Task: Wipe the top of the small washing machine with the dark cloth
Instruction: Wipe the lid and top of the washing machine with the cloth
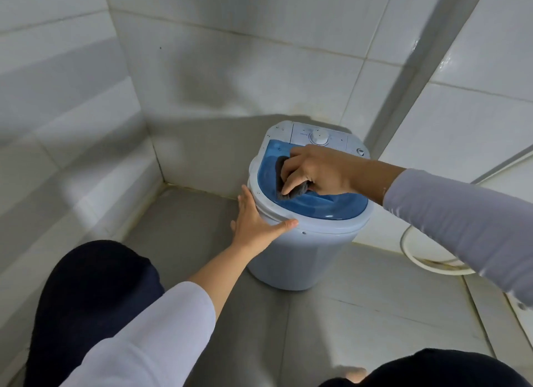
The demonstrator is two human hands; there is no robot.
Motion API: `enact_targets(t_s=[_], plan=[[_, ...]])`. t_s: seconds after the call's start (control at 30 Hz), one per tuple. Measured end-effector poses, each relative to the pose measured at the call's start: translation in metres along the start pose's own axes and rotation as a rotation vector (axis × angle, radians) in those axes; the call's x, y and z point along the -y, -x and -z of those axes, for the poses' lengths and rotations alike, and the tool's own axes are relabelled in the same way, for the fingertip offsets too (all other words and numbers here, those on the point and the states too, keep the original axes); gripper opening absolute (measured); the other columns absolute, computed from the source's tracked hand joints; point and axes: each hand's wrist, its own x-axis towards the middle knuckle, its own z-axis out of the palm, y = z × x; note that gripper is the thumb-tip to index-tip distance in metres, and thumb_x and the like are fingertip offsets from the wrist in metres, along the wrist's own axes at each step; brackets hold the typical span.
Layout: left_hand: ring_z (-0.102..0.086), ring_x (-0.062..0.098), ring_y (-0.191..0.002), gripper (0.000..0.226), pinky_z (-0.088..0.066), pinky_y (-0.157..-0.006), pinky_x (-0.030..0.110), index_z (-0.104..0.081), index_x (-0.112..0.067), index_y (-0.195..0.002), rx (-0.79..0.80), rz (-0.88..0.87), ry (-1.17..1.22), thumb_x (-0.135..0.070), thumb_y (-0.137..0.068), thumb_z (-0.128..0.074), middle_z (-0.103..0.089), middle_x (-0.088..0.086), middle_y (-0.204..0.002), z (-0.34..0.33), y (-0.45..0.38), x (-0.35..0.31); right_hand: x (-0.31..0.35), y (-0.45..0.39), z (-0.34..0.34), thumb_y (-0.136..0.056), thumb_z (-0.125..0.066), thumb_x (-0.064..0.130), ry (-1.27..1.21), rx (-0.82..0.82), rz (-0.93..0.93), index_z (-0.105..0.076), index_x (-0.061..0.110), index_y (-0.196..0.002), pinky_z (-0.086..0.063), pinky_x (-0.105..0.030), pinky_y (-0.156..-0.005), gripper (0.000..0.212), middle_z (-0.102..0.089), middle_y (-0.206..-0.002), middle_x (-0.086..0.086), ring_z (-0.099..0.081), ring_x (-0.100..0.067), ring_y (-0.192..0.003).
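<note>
A small white washing machine (300, 254) stands on the floor in a tiled corner. Its top has a blue translucent lid (323, 206) and a white control panel with a round dial (318, 137) at the back. My right hand (314, 170) presses a dark grey cloth (291, 192) onto the left part of the blue lid, fingers curled over it. My left hand (256, 216) lies flat against the machine's left rim, fingers spread, thumb along the front edge, holding nothing.
White tiled walls close in behind and to the left. A white hose (415, 257) loops on the floor to the machine's right. My knees in dark trousers (92, 294) are at the bottom left and bottom right. Grey floor tiles lie in front.
</note>
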Motion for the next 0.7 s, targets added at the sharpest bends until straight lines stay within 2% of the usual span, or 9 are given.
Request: enact_targets(t_s=[0.07,0.17,0.33,0.53,0.6,0.7], plan=[[-0.002,0.016,-0.148,0.144,-0.016,-0.117,0.054,0.017,-0.025,-0.148,-0.008,0.001,0.006,-0.074,-0.045,-0.071,0.005,-0.006,-0.16,-0.002,-0.001,0.001,0.005,-0.006,-0.011,-0.065,-0.079,0.0,0.068,-0.04,0.097,-0.078,0.025,-0.094,-0.043,-0.027,-0.061,0.039,-0.072,-0.09,0.006,-0.061,-0.026,-0.084],[-0.006,0.013,-0.148,0.146,-0.018,-0.117,0.051,0.016,-0.029,-0.147,-0.027,0.006,0.035,-0.077,-0.04,-0.071,-0.001,-0.006,-0.16,-0.003,-0.002,0.002,0.01,-0.007,-0.026,-0.063,-0.08,0.002,0.161,0.023,0.161,-0.076,0.032,-0.096,-0.031,-0.025,-0.062,0.045,-0.072,-0.096,0.012,-0.06,-0.022,-0.088],[-0.013,0.014,-0.147,0.144,-0.02,-0.117,0.051,0.015,-0.032,-0.147,-0.031,-0.001,0.046,-0.076,-0.04,-0.071,-0.008,-0.007,-0.16,-0.003,-0.003,0.005,0.008,-0.005,-0.027,-0.067,-0.076,0.0,0.215,0.086,0.178,-0.071,0.032,-0.11,-0.034,-0.029,-0.065,0.054,-0.07,-0.116,0.009,-0.059,-0.025,-0.1],[-0.016,0.015,-0.147,0.145,-0.022,-0.116,0.051,0.017,-0.033,-0.146,-0.022,-0.011,0.047,-0.08,-0.039,-0.069,-0.008,-0.007,-0.16,-0.004,-0.004,0.006,0.009,-0.018,-0.03,-0.066,-0.077,0.001,0.257,0.054,0.187,-0.072,0.034,-0.106,-0.029,-0.029,-0.062,0.052,-0.072,-0.111,0.01,-0.062,-0.026,-0.092],[-0.019,0.014,-0.146,0.146,-0.024,-0.115,0.051,0.017,-0.033,-0.146,-0.025,-0.012,0.05,-0.08,-0.038,-0.069,-0.012,-0.008,-0.159,-0.004,-0.005,0.007,0.008,-0.026,-0.031,-0.071,-0.072,0.0,0.257,0.044,0.172,-0.072,0.034,-0.108,-0.027,-0.029,-0.063,0.051,-0.072,-0.112,0.009,-0.061,-0.027,-0.093],[-0.02,0.014,-0.145,0.143,-0.024,-0.115,0.052,0.013,-0.034,-0.147,-0.035,-0.031,0.049,-0.079,-0.039,-0.069,-0.013,-0.01,-0.159,-0.005,-0.005,0.009,0.007,-0.038,-0.031,-0.086,-0.055,0.002,0.233,0.067,0.098,-0.063,0.036,-0.121,-0.023,-0.031,-0.07,0.05,-0.065,-0.125,0.009,-0.053,-0.028,-0.107]])
